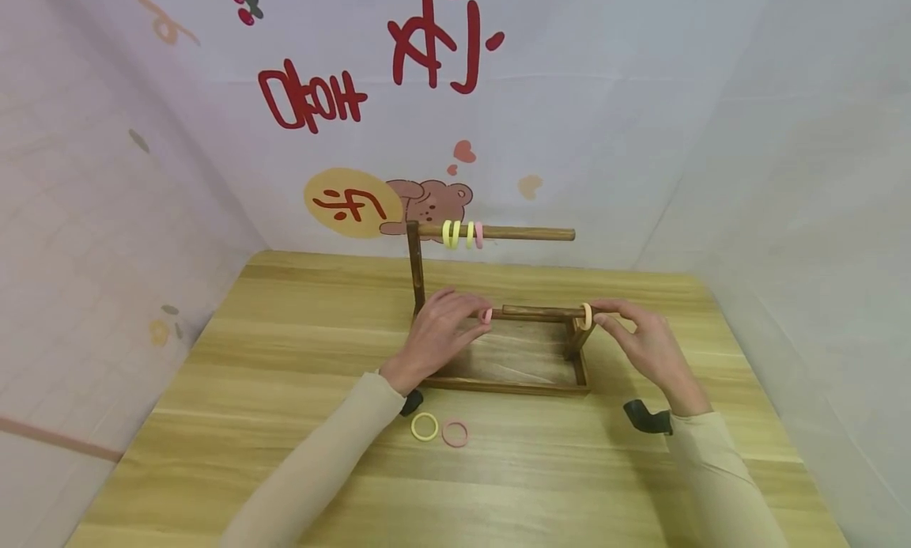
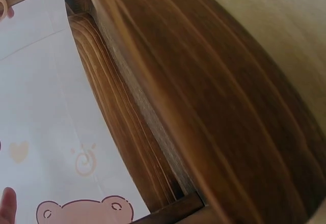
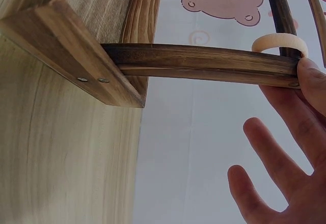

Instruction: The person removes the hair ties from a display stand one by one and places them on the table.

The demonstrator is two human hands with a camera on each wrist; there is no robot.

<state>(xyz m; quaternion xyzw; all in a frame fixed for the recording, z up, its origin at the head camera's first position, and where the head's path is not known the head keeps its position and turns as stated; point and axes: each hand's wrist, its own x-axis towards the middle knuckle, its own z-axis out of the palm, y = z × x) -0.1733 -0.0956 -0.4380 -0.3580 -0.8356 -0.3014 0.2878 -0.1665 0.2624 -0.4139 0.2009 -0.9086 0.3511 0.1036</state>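
A dark wooden rack [image 1: 491,386] has a tray base and two horizontal bars. My left hand [image 1: 441,330] pinches a small pink ring [image 1: 487,316] at the free left end of the lower bar [image 1: 541,311]. Around that bar's right end hangs a cream ring [image 1: 587,316]. My right hand [image 1: 644,346] grips the top of the rack's right post [image 3: 204,63] between thumb and forefinger, with the thumb right beside the cream ring [image 3: 280,42]; its other fingers are spread. In the left wrist view the tray wall [image 2: 204,91] fills much of the picture.
Several yellow rings [image 1: 455,234] and a pink ring [image 1: 479,235] hang on the upper bar [image 1: 534,233]. In front of the rack, a yellow ring [image 1: 425,427] and a pink ring [image 1: 455,433] lie on the wooden table [image 1: 541,485]. A printed white cloth [image 1: 584,121] hangs behind.
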